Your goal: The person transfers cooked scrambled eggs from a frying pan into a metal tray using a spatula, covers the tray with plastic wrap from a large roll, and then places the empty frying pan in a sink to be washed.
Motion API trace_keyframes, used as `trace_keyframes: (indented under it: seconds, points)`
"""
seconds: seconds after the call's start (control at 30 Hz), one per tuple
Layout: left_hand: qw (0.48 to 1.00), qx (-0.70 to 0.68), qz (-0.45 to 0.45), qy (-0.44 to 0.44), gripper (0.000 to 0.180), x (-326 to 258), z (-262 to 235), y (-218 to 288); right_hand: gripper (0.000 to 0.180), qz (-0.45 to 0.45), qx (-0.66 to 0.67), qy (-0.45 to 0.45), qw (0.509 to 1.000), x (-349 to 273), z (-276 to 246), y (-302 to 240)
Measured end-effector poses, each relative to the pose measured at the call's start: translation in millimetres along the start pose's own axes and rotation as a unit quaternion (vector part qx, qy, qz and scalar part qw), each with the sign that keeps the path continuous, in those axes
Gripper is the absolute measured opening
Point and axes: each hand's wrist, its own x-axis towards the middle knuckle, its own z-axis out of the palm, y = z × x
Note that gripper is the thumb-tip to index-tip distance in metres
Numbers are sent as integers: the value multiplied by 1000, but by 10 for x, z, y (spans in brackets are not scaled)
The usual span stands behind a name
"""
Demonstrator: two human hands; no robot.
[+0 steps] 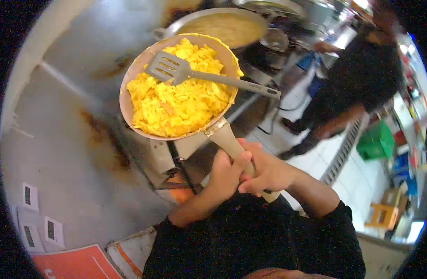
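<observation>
Both my hands are wrapped round the beige handle of a frying pan (125,106), held up in front of me. My left hand (226,173) grips the handle nearer the pan, and my right hand (264,169) closes round it just behind, touching the left. Scrambled eggs (176,109), bright yellow and in soft lumps, fill the pan. A grey slotted spatula (169,69) lies across the eggs; its handle rests over the right rim and sticks out beyond it. No hand touches the spatula.
Beyond the pan stands a large pot (222,28) of pale yellowish liquid. A person in dark clothes (357,69) stands at the right on white tiles, near a floor drain grate (341,151). A green bin (376,141) and an orange stool (380,216) are farther right. Small white timers (54,231) hang on the stained metal wall.
</observation>
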Motion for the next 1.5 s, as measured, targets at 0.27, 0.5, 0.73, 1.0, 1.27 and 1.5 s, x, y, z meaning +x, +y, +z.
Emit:
trace_keyframes:
  seconds: [0.27,0.5,0.73,1.0,1.27,1.5]
  points:
    - [967,83,-103,-217,47,-151,-734,385,71,91,9,126,988,223,736,-187]
    - [900,37,-136,-412,42,-140,-1659,970,75,13,124,378,918,1061,1962,-309]
    - [794,132,-163,-571,49,195,-2427,1175,69,-33,75,582,809,2157,2589,-116]
    - [761,216,-80,-607,30,711,-2994,1437,59,-30,62,696,715,3199,2748,-399]
    - [668,150,-149,-713,33,1102,-3312,1789,58,-5,89,730,678,3800,2725,-362]
    - [625,169,-94,-756,39,1498,-3142,1494,43,-96,87,778,615,3926,2342,-165]
